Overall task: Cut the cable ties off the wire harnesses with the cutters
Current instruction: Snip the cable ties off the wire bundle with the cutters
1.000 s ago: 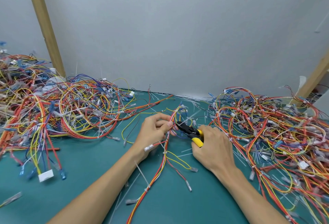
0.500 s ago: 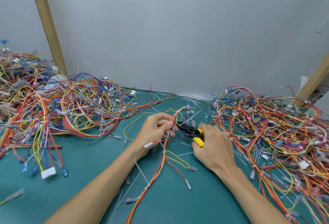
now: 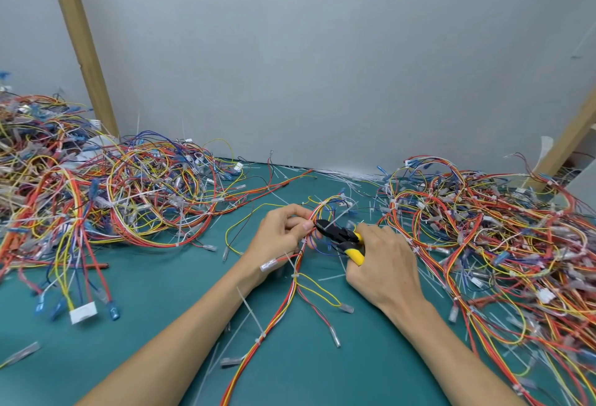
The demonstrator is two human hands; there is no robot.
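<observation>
Barely any change in the last second: left hand (image 3: pixel 280 232) still pinches the red-yellow-white wire harness (image 3: pixel 296 286) above the green mat (image 3: pixel 145 315), right hand (image 3: pixel 383 265) grips the yellow-handled black cutters (image 3: pixel 337 233), nose at the bundle (tie there unresolvable), so the cut looks pending.

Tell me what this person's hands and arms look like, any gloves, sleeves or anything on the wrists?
Nothing worn shows. The left hand and right hand are bare, with no gloves, rings, watch or bracelet. The left forearm and right forearm are uncovered down to the picture's bottom edge, so no sleeve is in view.
</observation>
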